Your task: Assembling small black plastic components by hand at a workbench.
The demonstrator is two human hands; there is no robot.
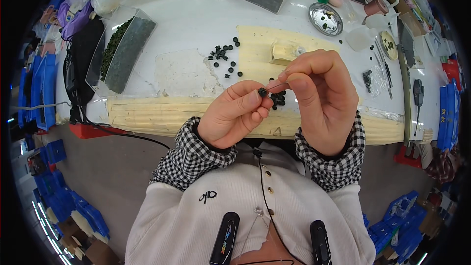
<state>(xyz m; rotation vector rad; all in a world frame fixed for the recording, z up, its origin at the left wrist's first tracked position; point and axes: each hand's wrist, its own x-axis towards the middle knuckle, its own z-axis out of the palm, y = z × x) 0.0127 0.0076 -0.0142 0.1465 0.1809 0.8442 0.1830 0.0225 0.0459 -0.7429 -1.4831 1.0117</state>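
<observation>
Left hand [229, 114]: thumb and fingers closed round one little black part [262, 92], roughly 2 o'clock off my palm
Right hand [325, 97]: fingertips pinching a skinny metal rod [277, 86], far end right at the part
Loose black parts [222, 53]: scattered, 10-11 o'clock from my pinch
Yellow block [282, 54]: 1 o'clock

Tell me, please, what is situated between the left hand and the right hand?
In the head view, a thin rod, held by the right hand, reaches across to a dark piece pinched in the left hand.
</observation>
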